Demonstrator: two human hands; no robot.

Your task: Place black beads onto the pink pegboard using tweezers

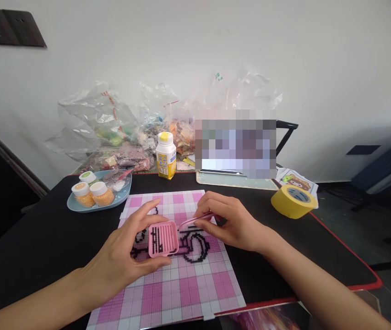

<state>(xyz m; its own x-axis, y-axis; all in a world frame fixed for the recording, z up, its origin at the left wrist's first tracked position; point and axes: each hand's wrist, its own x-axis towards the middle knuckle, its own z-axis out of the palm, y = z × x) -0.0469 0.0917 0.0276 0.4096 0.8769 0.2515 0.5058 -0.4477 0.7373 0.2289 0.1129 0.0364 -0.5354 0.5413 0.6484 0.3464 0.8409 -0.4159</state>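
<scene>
My left hand (122, 250) grips a small pink ridged bead tray (171, 238) between thumb and fingers, over the pegboard. Short rows of black beads lie in the tray's left grooves. Pinched in my right hand (228, 220) is a pair of pink tweezers (195, 220), its tip just right of the tray; whether a bead sits in the tip I cannot tell. Below both hands lies a pink-and-white checked pegboard (181, 293). Black beads form an outline (195, 261) on it, partly hidden by the tray and my left hand.
A blue plate (78, 209) at the left holds several bead jars. Behind stand a white-and-yellow bottle (166, 158) and a blurred-out screen (236, 146). Plastic bags (102, 123) pile along the wall. A yellow tape roll (290, 206) sits at the right on the black mat (264, 270).
</scene>
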